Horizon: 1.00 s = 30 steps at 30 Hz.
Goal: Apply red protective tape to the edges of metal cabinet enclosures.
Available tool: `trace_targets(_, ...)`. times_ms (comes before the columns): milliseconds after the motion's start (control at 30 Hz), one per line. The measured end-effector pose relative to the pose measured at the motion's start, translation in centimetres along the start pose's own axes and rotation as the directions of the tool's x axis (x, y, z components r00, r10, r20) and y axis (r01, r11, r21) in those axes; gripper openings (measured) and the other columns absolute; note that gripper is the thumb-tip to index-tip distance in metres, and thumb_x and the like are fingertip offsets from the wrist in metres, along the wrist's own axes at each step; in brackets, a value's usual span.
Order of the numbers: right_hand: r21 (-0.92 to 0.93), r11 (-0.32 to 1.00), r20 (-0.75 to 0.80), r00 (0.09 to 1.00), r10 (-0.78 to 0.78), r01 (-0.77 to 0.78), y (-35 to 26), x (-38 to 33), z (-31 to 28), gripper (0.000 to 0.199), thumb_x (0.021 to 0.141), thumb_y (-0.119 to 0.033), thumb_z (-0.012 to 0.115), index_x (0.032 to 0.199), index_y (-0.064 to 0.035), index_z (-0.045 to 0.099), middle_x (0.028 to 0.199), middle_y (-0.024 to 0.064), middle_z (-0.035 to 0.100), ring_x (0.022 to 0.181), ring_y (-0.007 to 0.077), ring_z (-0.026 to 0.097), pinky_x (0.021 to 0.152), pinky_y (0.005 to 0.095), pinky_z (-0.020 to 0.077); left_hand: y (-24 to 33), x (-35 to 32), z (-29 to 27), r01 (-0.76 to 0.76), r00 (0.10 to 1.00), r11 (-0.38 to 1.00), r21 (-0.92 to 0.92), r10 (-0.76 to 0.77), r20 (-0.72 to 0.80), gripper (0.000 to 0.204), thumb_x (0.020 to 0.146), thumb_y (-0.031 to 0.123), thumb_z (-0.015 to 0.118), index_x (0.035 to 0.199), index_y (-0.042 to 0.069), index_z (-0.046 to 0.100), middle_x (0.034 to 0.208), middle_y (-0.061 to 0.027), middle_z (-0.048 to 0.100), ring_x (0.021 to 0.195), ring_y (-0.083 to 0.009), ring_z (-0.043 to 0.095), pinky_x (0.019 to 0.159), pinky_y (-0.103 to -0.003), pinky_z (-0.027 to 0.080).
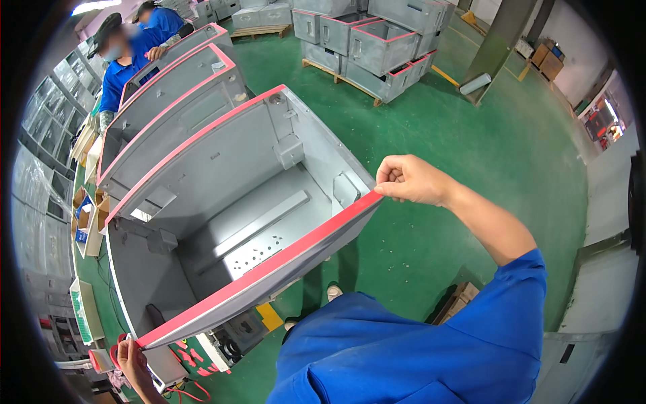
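Note:
A large grey metal cabinet shell [229,151] lies open side up in front of me, with red tape [269,269] running along its near rim. At the far right corner of that rim, my right hand [414,180] is closed, thumb and forefinger pinching the tape's end. My left hand [133,363] is at the near left corner, fingers closed around the other end of the tape, where a bit of a red roll shows beside them. Red strips also line the shell's far rim. Inside are a raised bar, small brackets and a perforated patch of floor.
More red-edged shells [175,101] stand in a row beyond, where a co-worker in blue [128,64] leans over one. Stacked grey shells [377,44] sit on a pallet behind, near a green pillar [494,54]. Red scraps [195,355] and a cardboard box [461,299] lie lower down.

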State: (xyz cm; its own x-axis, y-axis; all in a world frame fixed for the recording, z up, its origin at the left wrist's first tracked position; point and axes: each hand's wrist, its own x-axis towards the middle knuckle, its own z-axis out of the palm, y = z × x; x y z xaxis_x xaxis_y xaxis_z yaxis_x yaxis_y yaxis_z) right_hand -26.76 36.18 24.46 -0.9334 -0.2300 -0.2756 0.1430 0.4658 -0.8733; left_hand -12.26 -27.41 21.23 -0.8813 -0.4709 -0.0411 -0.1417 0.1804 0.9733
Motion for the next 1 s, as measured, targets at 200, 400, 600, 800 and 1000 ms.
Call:
trace_targets(200,0.326,0.944,-0.181,0.977,0.111,-0.047,1.2,-0.7,1.1,0.018,0.083,-0.012,0.053,0.096,0.0004,0.051,0.077,0.0054,0.055,0.064,0.0121,0.055,0.057,0.0232,0.0469,0.5,-0.3,0.7,0.007,1.0,1.0,-0.012,-0.007,-0.002,0.009,0.084,0.012,0.057,0.078,0.009,0.052,0.055,0.0059,0.043,0.041,0.0004,0.03,0.035,-0.015,0.019)
trace_targets(400,0.43,0.903,-0.276,0.955,0.11,0.02,2.0,-1.0,3.0,0.021,0.082,-0.017,0.059,0.094,-0.0015,0.053,0.078,0.0034,0.055,0.065,0.0104,0.053,0.058,0.022,0.0455,0.4,-0.1,0.2,0.024,0.997,1.0,-0.018,-0.022,0.069,0.008,0.083,0.012,0.058,0.078,0.009,0.052,0.056,0.0055,0.044,0.039,0.0008,0.032,0.033,-0.014,0.02)
trace_targets(600,0.466,0.884,-0.344,0.928,0.141,0.038,1.9,-0.8,4.2,0.02,0.08,-0.017,0.062,0.091,-0.0033,0.053,0.074,0.001,0.054,0.061,0.0072,0.05,0.054,0.0201,0.0433,1.0,-0.1,1.0,0.045,0.998,0.998,-0.042,-0.044,0.039,0.007,0.083,0.008,0.057,0.078,0.005,0.053,0.052,0.0044,0.043,0.038,-0.0004,0.031,0.032,-0.016,0.019)
trace_targets(800,0.466,0.882,-0.402,0.906,0.132,0.078,2.0,-1.0,5.0,0.019,0.08,-0.017,0.062,0.09,-0.0032,0.054,0.074,0.0006,0.053,0.06,0.0064,0.049,0.053,0.0191,0.0427,0.8,0.2,0.5,0.018,0.99,0.999,-0.045,-0.011,0.139,0.007,0.082,0.009,0.058,0.077,0.005,0.054,0.053,0.004,0.044,0.038,-0.0011,0.032,0.033,-0.016,0.019)
trace_targets(1000,0.455,0.887,-0.427,0.892,0.146,0.073,1.8,-1.1,5.3,0.018,0.081,-0.017,0.062,0.09,-0.0034,0.054,0.074,0.0004,0.053,0.06,0.0061,0.049,0.053,0.0188,0.0428,0.9,0.3,0.8,-0.011,0.986,0.998,-0.058,0.021,0.164,0.007,0.081,0.008,0.059,0.077,0.005,0.054,0.054,0.0043,0.045,0.039,-0.0011,0.033,0.034,-0.016,0.02)
